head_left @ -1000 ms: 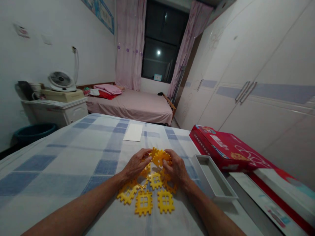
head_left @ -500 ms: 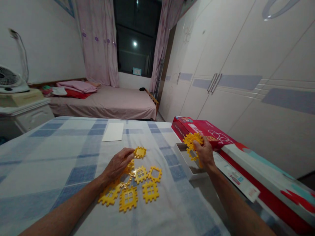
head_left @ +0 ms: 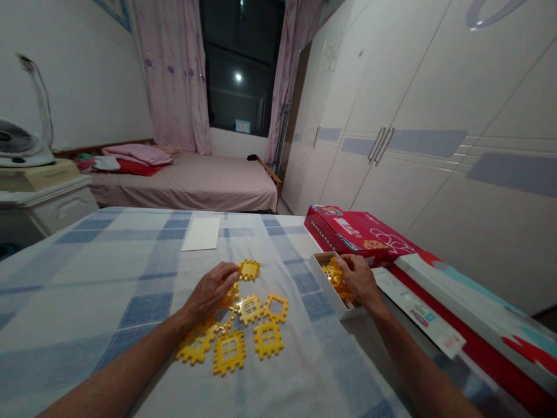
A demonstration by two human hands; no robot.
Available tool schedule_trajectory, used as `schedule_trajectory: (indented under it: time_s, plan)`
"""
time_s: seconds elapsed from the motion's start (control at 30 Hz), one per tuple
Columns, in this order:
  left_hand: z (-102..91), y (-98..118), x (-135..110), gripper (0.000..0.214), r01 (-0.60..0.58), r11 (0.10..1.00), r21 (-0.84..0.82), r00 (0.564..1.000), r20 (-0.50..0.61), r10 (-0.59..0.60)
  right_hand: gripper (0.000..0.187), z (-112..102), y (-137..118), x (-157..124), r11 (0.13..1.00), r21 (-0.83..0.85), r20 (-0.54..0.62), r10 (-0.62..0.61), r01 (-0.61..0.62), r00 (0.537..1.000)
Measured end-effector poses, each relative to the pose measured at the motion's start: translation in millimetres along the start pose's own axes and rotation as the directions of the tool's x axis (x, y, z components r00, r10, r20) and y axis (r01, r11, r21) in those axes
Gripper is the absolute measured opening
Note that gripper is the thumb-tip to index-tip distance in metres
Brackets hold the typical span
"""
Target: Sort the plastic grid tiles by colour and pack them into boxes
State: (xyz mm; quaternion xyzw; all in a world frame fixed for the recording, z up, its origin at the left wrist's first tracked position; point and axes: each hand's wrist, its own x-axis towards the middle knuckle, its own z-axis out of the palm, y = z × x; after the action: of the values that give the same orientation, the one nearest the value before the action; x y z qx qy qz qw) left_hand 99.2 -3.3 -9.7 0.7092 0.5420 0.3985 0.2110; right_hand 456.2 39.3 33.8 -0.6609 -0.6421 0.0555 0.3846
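Several flat yellow notched tiles lie on the blue-checked tablecloth in front of me. My left hand rests on the left part of this pile, fingers curled over tiles near a single yellow tile. My right hand reaches into a long white tray at the table's right edge. Its fingers are closed on a bunch of yellow tiles inside the tray.
A red box lies behind the tray, with a red and white lid and a leaflet to the right. A white card lies farther back. White wardrobe doors, a bed and a fan surround the table.
My right hand lifted a bunch of yellow tiles off the pile, carried it right over the tray, and has lowered it into the tray. My left hand stayed on the pile.
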Motion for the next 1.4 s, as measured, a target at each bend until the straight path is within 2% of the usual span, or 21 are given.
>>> schedule_trajectory:
  time_s: [0.13, 0.23, 0.33, 0.43, 0.53, 0.63, 0.7, 0.8, 0.9, 1.03, 1.13, 1.2, 1.23, 1.3, 1.4]
  plan:
    - [-1.6, 4, -1, 0.038, 0.029, 0.999, -0.033, 0.999, 0.038, -0.028, 0.036, -6, -15, -5, 0.999, 0.035, -0.001, -0.01, 0.01, 1.0]
    - [-3.1, 7, -2, 0.039, 0.046, 0.997, -0.061, 0.998, 0.033, -0.044, 0.032, -7, -29, -8, 0.998, 0.059, 0.062, -0.002, -0.001, 0.998]
    - [-4.1, 8, -2, 0.039, 0.074, 0.994, -0.083, 0.997, 0.007, -0.074, 0.029, 2, -45, -11, 0.993, 0.112, 0.144, -0.059, 0.043, 0.988]
    - [-4.5, 8, -2, 0.037, 0.091, 0.988, -0.128, 0.996, 0.016, -0.089, 0.028, 27, -64, -18, 0.97, 0.197, 0.278, -0.197, 0.145, 0.94]
    - [-4.4, 7, -2, 0.038, 0.09, 0.982, -0.165, 0.996, 0.019, -0.088, 0.031, 61, -86, -29, 0.933, 0.228, 0.397, -0.35, 0.278, 0.849]
    - [-3.7, 6, -2, 0.04, 0.109, 0.973, -0.204, 0.994, 0.002, -0.111, 0.042, 94, -106, -40, 0.888, 0.235, 0.457, -0.46, 0.396, 0.761]
    - [-3.0, 4, -2, 0.04, 0.119, 0.967, -0.226, 0.992, -0.013, -0.125, 0.049, 109, -115, -45, 0.86, 0.238, 0.466, -0.509, 0.451, 0.724]
    - [-2.2, 3, -2, 0.041, 0.125, 0.963, -0.238, 0.991, -0.02, -0.134, 0.05, 123, -119, -50, 0.839, 0.218, 0.457, -0.538, 0.498, 0.708]
    - [-1.7, 2, -2, 0.042, 0.138, 0.963, -0.231, 0.989, -0.013, -0.144, 0.039, 128, -114, -49, 0.844, 0.187, 0.42, -0.531, 0.502, 0.736]
    - [-1.0, 0, -1, 0.043, 0.146, 0.969, -0.199, 0.988, -0.018, -0.152, 0.025, 117, -106, -42, 0.859, 0.254, 0.39, -0.511, 0.444, 0.766]
    - [-0.8, 1, -1, 0.043, 0.161, 0.968, -0.192, 0.986, -0.013, -0.166, 0.023, 91, -100, -35, 0.854, 0.286, 0.373, -0.517, 0.434, 0.77]
    - [-1.1, 2, -1, 0.042, 0.159, 0.969, -0.191, 0.986, -0.013, -0.165, 0.021, 67, -92, -31, 0.847, 0.235, 0.35, -0.531, 0.476, 0.772]
    - [-1.4, 2, -1, 0.042, 0.157, 0.97, -0.188, 0.987, -0.012, -0.162, 0.023, 54, -86, -29, 0.848, 0.172, 0.333, -0.529, 0.501, 0.781]
    - [-1.9, 3, -1, 0.041, 0.151, 0.972, -0.182, 0.988, -0.01, -0.155, 0.029, 30, -69, -24, 0.862, -0.045, 0.266, -0.478, 0.506, 0.837]
    - [-2.6, 5, -2, 0.041, 0.139, 0.976, -0.165, 0.99, -0.009, -0.143, 0.04, 3, -41, -19, 0.832, -0.439, 0.134, -0.312, 0.339, 0.941]
